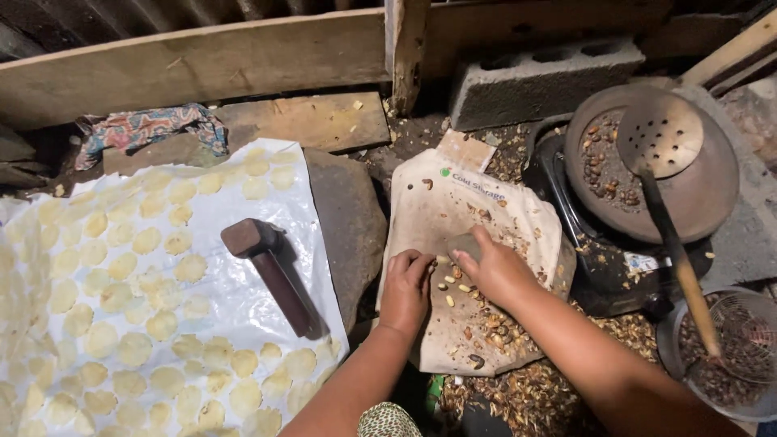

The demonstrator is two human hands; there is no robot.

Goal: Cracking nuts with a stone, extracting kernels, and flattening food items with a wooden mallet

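Note:
My left hand (405,290) rests with fingers curled on a stained cloth sack (453,202) spread over a flat stone, beside several pale peeled seeds (453,285). My right hand (491,267) is closed around a small grey stone (464,244) just above those seeds. Broken brown shells (495,328) lie scattered on the sack under my right wrist. A dark wooden mallet (271,273) lies to the left on a white plastic sheet (312,243) covered with several flattened pale yellow discs (133,324).
A round pan (712,198) with roasted seeds and a perforated ladle (657,136) sits on a dark stove at right. A wire sieve (740,340) of dark seeds stands lower right. Concrete block (542,77), planks and a patterned rag (146,128) lie behind.

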